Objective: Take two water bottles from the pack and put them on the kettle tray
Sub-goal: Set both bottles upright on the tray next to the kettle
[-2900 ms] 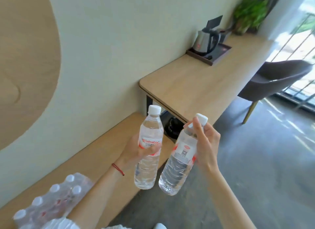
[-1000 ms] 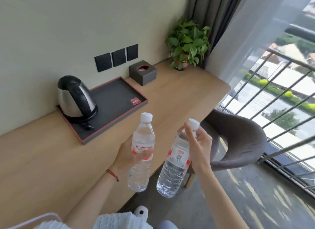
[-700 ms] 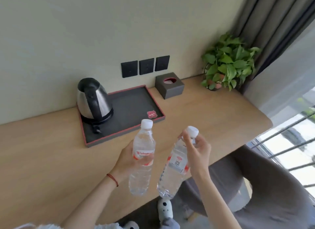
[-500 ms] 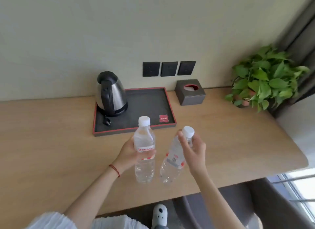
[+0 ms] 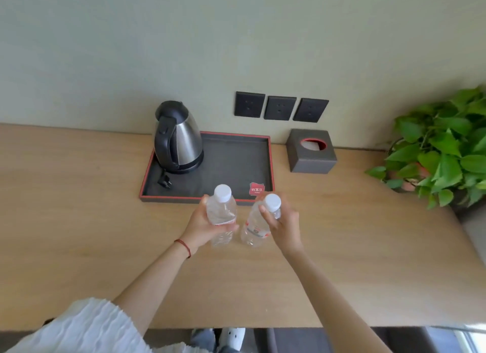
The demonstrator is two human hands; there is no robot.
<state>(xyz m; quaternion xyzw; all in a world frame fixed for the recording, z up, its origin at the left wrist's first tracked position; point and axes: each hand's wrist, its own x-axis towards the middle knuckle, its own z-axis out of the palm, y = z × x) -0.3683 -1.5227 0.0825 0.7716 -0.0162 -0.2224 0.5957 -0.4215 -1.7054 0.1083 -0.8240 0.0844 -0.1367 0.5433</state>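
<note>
Change: camera view now looks almost straight down on the desk; a moment ago the wall and plant filled more of it, and both bottles have come closer to the tray's front rim.
Left hand: fingers wrapped round the left bottle, upright, clear ribbed plastic, white cap, red label band.
Right hand: fingers closed on the neck of the right bottle, tilted, same make.
Bottles: held above the wooden desk, just in front of the tray, not on it.
Tray: flat dark rectangle, red-edged rim, small red card at its front right.
Kettle: brushed steel, black handle and lid, on the tray's left end.
Tissue box: dark cube, round red-rimmed opening.
</note>
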